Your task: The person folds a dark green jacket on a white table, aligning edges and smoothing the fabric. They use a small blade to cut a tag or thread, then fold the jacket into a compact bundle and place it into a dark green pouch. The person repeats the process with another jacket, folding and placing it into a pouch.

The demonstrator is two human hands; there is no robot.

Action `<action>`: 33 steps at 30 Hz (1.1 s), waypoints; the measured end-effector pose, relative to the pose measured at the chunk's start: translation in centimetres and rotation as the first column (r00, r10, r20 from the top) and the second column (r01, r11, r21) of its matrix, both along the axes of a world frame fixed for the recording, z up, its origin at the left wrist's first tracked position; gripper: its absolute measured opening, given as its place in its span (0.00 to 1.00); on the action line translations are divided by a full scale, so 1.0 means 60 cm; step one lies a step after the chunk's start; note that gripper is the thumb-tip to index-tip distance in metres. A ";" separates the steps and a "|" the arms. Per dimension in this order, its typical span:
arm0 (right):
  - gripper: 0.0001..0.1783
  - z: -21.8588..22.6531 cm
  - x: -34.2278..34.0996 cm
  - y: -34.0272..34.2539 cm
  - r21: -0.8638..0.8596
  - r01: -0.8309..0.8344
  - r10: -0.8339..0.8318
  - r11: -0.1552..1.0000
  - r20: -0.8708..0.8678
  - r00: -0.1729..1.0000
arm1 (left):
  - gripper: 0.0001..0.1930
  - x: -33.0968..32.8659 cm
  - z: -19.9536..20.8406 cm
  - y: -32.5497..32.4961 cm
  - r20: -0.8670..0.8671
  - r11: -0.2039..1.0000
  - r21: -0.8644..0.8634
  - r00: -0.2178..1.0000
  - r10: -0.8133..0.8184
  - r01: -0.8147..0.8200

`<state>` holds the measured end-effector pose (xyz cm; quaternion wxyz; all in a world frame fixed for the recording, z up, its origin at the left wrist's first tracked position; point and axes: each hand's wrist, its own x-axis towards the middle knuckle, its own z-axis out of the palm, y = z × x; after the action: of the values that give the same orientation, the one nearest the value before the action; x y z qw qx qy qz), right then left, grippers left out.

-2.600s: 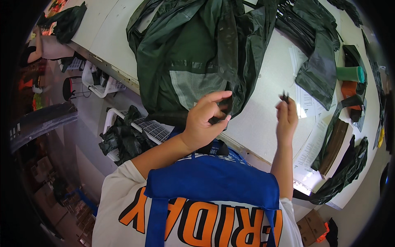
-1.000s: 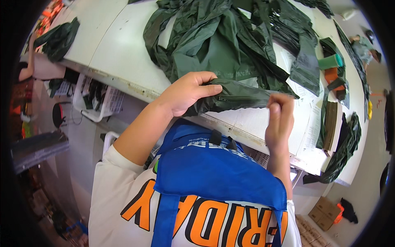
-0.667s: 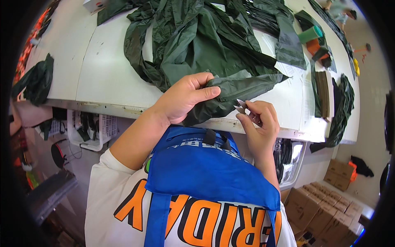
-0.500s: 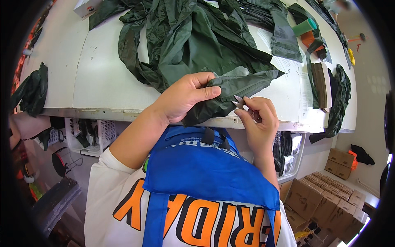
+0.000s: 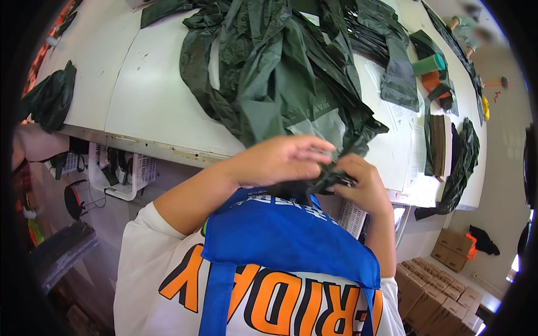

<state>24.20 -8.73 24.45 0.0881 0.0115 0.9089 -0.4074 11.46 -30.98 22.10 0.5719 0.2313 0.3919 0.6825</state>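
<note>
A dark green, thin, shiny rainwear garment (image 5: 269,73) lies crumpled on the white table, its near end hanging over the front edge. A pale, see-through patch (image 5: 322,129) shows on its near part. My left hand (image 5: 274,161) is over that near end, slightly blurred, with its fingers stretched out to the right. Bunched fabric is pinched in my right hand (image 5: 361,182), whose fingers are closed. A small dark, shiny bit shows by the right palm; whether it is the thread snips seen earlier I cannot tell.
More dark green pieces (image 5: 50,98) lie at the table's left end. To the right are a green roll (image 5: 428,64), paper sheets and a brown stack of card (image 5: 440,145). White baskets (image 5: 123,173) sit under the table edge; cartons (image 5: 437,285) stand at lower right.
My left hand has let go of the fabric and stretched out its fingers. The right hand has moved onto the fabric, and the snips' blades no longer show. The view has shifted.
</note>
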 end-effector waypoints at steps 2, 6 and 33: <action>0.19 -0.024 0.054 0.030 0.019 0.204 -0.205 0.979 0.045 0.978 | 0.19 -0.030 -0.043 -0.027 -0.257 0.898 -0.088 0.881 0.398 -0.431; 0.18 -0.080 0.178 0.096 0.142 0.513 -0.526 0.847 0.366 0.768 | 0.37 -0.083 -0.213 -0.084 -0.925 0.186 -0.212 0.259 0.278 -0.959; 0.08 -0.208 0.034 0.116 -0.352 0.843 -0.642 0.407 0.547 0.538 | 0.23 -0.098 -0.272 -0.205 -0.024 0.377 -0.517 0.453 0.891 -0.769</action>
<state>26.25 -1.75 11.99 0.0421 0.4602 0.6035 -0.6498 5.57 -43.28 5.80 0.2282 -0.2323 0.5237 0.7872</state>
